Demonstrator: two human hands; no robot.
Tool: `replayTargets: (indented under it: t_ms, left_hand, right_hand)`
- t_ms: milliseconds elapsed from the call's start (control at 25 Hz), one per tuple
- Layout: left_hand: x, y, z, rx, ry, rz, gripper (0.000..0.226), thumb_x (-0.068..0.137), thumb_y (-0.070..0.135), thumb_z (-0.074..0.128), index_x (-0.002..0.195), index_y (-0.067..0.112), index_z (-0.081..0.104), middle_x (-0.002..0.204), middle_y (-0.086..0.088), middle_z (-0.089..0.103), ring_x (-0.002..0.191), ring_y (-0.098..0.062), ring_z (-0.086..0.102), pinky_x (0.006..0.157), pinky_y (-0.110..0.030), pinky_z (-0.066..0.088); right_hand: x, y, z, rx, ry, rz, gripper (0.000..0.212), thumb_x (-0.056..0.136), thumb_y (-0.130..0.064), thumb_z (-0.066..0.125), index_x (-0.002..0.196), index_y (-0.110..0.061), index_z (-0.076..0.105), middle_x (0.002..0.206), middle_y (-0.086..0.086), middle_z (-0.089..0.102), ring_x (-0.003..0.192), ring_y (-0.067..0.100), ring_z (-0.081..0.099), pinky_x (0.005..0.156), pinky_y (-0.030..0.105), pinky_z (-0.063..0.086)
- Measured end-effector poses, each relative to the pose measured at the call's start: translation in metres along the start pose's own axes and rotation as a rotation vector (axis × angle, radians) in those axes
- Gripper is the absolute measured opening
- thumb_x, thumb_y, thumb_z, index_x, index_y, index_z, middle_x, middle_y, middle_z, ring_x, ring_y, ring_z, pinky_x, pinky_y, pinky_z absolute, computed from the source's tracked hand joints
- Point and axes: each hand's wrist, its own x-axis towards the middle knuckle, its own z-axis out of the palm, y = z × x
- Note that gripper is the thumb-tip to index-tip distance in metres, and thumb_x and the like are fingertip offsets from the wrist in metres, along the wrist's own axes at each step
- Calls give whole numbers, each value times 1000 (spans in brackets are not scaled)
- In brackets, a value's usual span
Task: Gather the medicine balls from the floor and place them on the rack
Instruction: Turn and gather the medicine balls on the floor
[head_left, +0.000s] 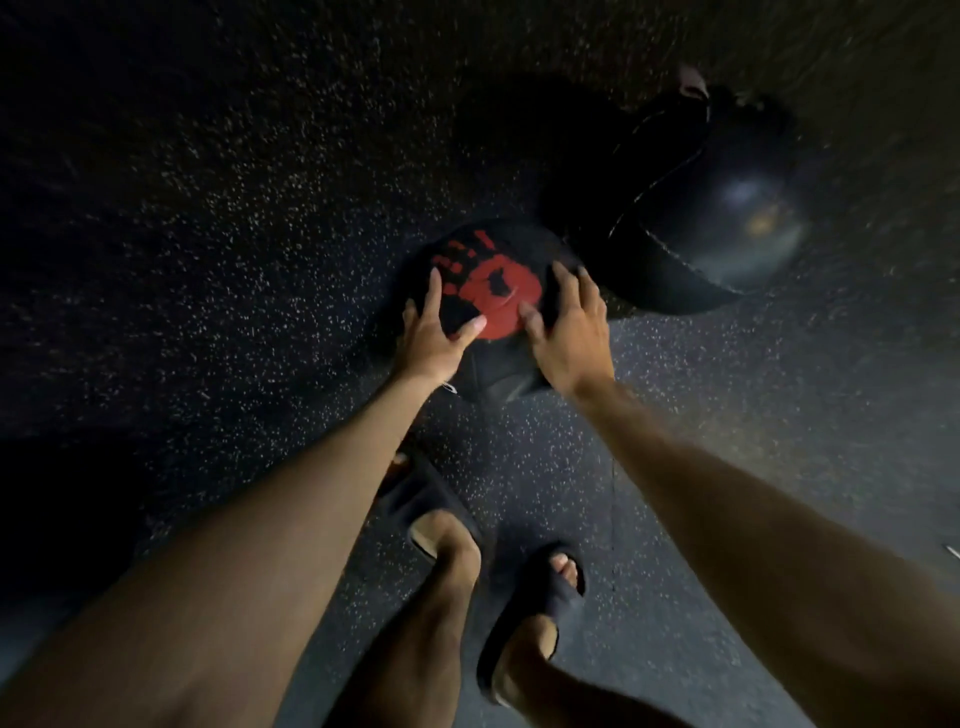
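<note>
- The speckled dark rubber floor (208, 234) fills the whole view, dim at the far left and lighter on the near right.
- A large glossy black ball (743, 208) sits at the far right, with light glinting off its skin.
- A matte black rounded shape with a pale stitched seam (654, 249) overlaps the glossy ball's left side; what it is cannot be made out.
- The medicine ball (493, 286), black with a red handprint on top, lies mid-scene, just left of and nearer than that seamed shape and just beyond the person's feet. Whether it rests on the floor or is slightly off it is unclear.
- The left hand (441, 322) is laid on the ball's left side, fingers spread wide, thumb on the red print.
- The right hand (571, 327) is laid on the ball's right side, fingers also spread, thumb touching the red print's edge.
- Two black slides are worn at the near centre, the left slide (421, 499) farther and the right slide (540, 592) nearer.
</note>
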Motion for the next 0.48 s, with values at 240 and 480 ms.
replayTargets:
  t_ms: [240, 480]
  left_hand:
    - [61, 35, -32, -42, 171, -52, 69, 99, 54, 43, 157, 23, 23, 155, -17, 35, 140, -36, 38, 114, -44, 33]
    - [37, 26, -28, -21, 252, 23, 76, 97, 52, 51, 158, 25, 14, 156, -21, 25, 141, -39, 32, 112, -49, 35]
  right_hand:
    - [17, -7, 0, 12, -26, -26, 80, 97, -43, 56, 159, -31, 8, 150, 23, 31, 137, 40, 33, 116, 50, 28]
    - [94, -63, -12, -259, 16, 31, 71, 95, -63, 46, 154, -31, 22, 136, 23, 43, 123, 41, 45, 99, 51, 42]
